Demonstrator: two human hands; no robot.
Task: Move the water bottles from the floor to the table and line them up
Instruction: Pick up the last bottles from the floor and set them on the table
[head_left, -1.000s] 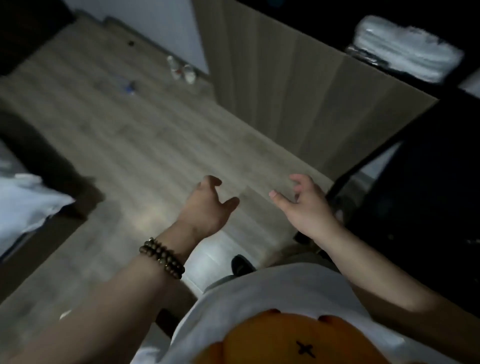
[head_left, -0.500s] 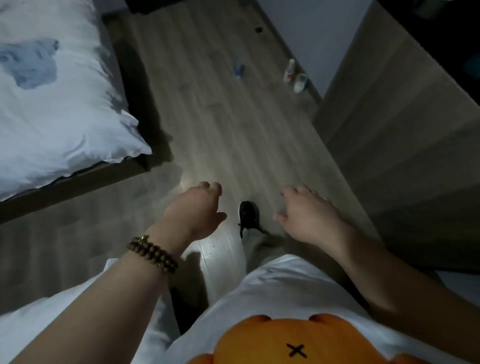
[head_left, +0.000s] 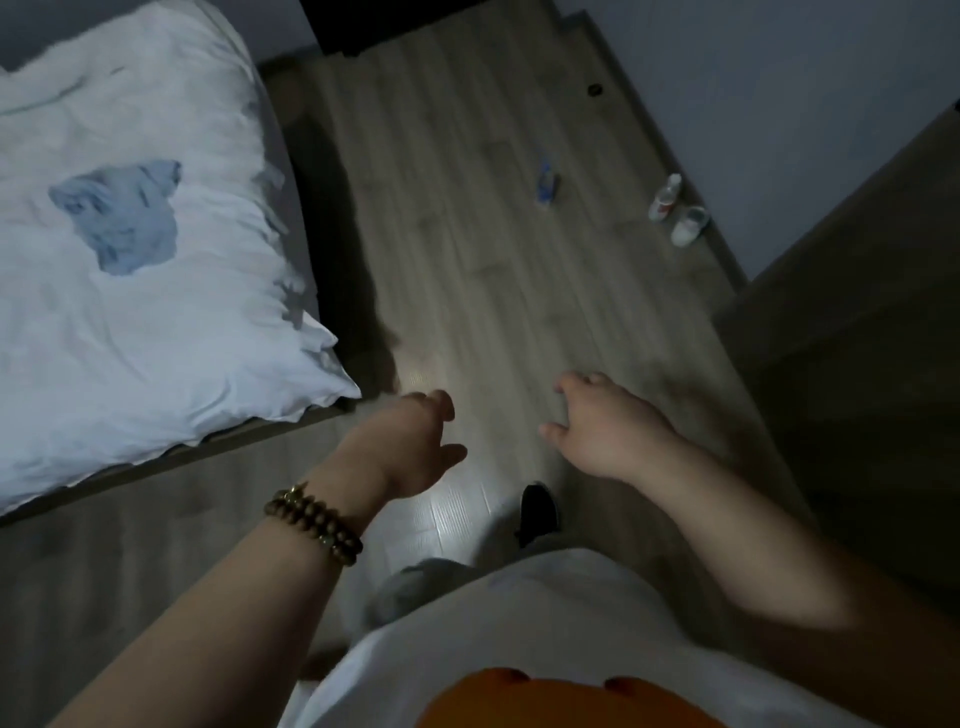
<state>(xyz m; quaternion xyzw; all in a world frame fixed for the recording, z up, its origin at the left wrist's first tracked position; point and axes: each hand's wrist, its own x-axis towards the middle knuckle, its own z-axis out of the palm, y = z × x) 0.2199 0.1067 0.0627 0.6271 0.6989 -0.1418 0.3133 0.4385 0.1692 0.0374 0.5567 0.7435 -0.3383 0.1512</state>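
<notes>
Empty hands (head_left: 498, 441), bottles (head_left: 675, 208) by wall (floor (head_left: 467, 260) open)

Left hand (head_left: 410, 447) and right hand (head_left: 605, 431) raised forward, both empty, fingers loosely curled

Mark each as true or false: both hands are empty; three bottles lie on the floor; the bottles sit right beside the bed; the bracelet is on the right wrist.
1. Both hands are empty: true. The left hand and right hand hold nothing.
2. Three bottles are on the floor: true. A blue-labelled bottle and two white bottles.
3. The bottles sit beside the bed: false. They lie far across the floor, the white pair near the wall.
4. The bracelet is on the right wrist: false. It is on the left.
</notes>
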